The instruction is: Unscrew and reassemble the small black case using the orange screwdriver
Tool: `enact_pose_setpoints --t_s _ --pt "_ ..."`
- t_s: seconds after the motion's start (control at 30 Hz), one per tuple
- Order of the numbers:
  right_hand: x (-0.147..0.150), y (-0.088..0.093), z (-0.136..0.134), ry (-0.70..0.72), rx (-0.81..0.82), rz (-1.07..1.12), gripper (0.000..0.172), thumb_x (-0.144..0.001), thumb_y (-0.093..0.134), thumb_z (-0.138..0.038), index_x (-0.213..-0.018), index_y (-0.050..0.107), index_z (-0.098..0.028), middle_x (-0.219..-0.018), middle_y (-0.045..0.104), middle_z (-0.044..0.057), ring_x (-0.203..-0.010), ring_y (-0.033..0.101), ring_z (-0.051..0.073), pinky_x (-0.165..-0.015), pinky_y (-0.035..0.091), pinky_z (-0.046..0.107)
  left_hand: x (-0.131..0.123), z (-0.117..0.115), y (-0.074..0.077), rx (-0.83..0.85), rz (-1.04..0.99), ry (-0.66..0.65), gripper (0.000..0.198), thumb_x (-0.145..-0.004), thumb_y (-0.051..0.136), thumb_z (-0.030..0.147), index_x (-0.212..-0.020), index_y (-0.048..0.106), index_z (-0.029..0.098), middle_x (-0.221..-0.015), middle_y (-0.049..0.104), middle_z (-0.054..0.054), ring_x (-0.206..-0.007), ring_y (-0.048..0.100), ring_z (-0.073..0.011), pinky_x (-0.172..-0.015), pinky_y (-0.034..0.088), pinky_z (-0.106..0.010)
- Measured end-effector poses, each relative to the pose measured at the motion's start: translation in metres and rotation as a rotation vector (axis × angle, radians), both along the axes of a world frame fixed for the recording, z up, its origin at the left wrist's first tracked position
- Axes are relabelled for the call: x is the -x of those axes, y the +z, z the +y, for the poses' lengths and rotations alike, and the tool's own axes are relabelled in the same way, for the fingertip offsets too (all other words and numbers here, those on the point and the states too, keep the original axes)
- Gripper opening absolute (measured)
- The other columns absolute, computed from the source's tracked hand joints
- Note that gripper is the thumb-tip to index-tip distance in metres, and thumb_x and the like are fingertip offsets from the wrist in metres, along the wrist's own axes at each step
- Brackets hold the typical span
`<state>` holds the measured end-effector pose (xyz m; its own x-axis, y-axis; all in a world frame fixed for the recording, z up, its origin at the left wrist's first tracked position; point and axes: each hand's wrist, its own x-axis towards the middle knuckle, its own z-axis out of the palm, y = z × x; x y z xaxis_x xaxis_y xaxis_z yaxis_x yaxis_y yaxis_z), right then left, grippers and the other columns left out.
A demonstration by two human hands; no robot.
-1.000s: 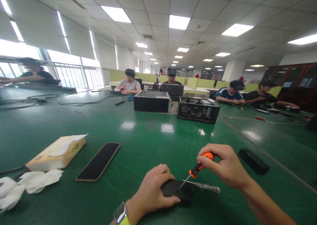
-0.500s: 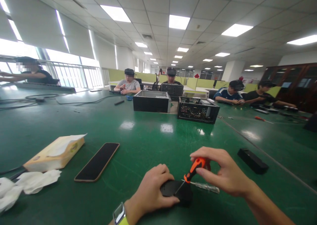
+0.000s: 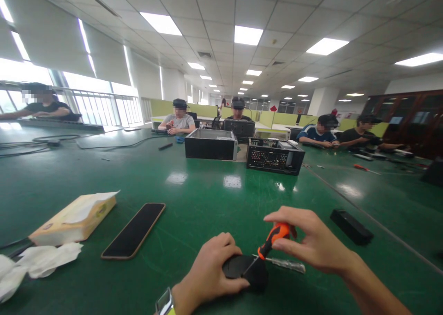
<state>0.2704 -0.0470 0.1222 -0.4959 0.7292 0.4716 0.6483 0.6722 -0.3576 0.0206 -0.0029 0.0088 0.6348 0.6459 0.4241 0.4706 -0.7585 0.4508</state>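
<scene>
My left hand (image 3: 216, 271) grips a small black plastic object (image 3: 254, 273) on the green tabletop, thumb in front and fingers over its left side; I cannot make out its exact kind. In my right hand (image 3: 311, 243) is an orange and black screwdriver (image 3: 275, 239), its handle between thumb and fingers. The screwdriver tilts down to the left, and its tip meets the top of the black object. Behind that object lies a second screwdriver with a clear handle (image 3: 287, 264), partly hidden by the orange one.
A phone (image 3: 134, 232) and a tissue pack (image 3: 74, 218) lie to the left, beside crumpled tissue (image 3: 48, 259). A black block (image 3: 351, 226) rests on the right. Farther back stand two computer cases (image 3: 211, 145) (image 3: 273, 157). Several people sit around the far table edges.
The view has shifted slightly. My right hand still holds the orange screwdriver against the black object, its handle leaning a little more to the right. My left hand keeps its grip.
</scene>
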Motion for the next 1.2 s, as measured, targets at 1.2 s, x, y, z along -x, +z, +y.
enact_pose_setpoints --t_s 1.2 --pt "-0.084 -0.145 0.055 -0.434 0.224 0.142 0.031 -0.083 0.063 -0.046 -0.096 0.071 -0.019 -0.091 0.071 0.007 -0.084 0.064 0.024 -0.079 0.050 0.037 0.000 -0.002 0.005 0.051 0.045 0.034 0.036 -0.062 0.085 0.036 -0.090 0.070 0.019 -0.092 0.062 -0.005 -0.085 0.059 -0.0239 -0.072 0.045 -0.031"
